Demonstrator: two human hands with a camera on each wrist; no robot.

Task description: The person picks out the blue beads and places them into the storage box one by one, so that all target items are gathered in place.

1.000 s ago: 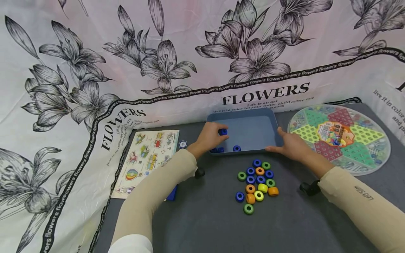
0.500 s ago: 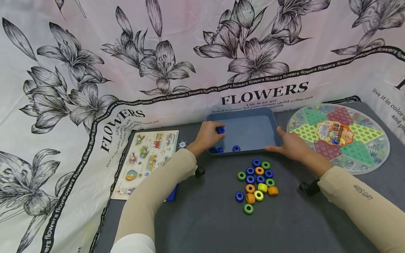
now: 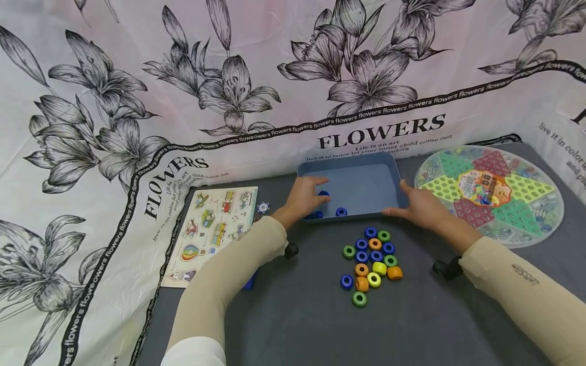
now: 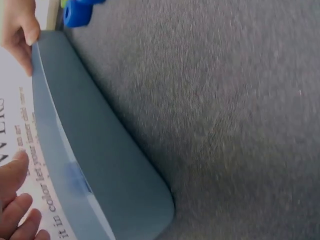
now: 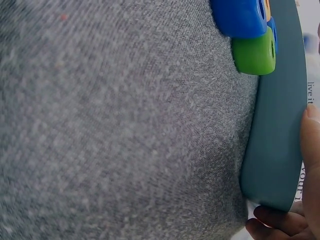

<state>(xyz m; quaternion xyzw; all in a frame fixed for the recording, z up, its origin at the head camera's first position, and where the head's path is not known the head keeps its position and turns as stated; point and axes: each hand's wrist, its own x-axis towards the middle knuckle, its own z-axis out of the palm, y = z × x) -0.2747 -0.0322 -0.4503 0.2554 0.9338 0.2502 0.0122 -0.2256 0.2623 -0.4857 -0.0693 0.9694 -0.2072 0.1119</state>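
A shallow blue-grey tray [image 3: 366, 180] lies at the back of the table. My left hand [image 3: 305, 197] is over its left end, thumb and fingers spread apart. Just beside those fingers is a blue ring-shaped bead [image 3: 324, 193], not pinched by them; whether it touches the tray floor I cannot tell. Along the tray's front wall are another blue bead [image 3: 341, 211] and more blue beads [image 3: 319, 214], partly hidden by the wall. My right hand [image 3: 418, 206] holds the tray's front right corner, thumb on the front side and fingers round the right side.
Several blue, green, orange and yellow beads [image 3: 374, 256] lie loose in front of the tray. On the right is a round Chinese checkers board [image 3: 490, 195]. A picture puzzle board [image 3: 210, 229] and a poker chip [image 3: 263, 207] lie left. A flower-printed cloth [image 3: 256, 101] hangs behind.
My left hand has let go of the blue bead, which is now lower, and its fingers have parted. The right hand stays at the tray's corner.
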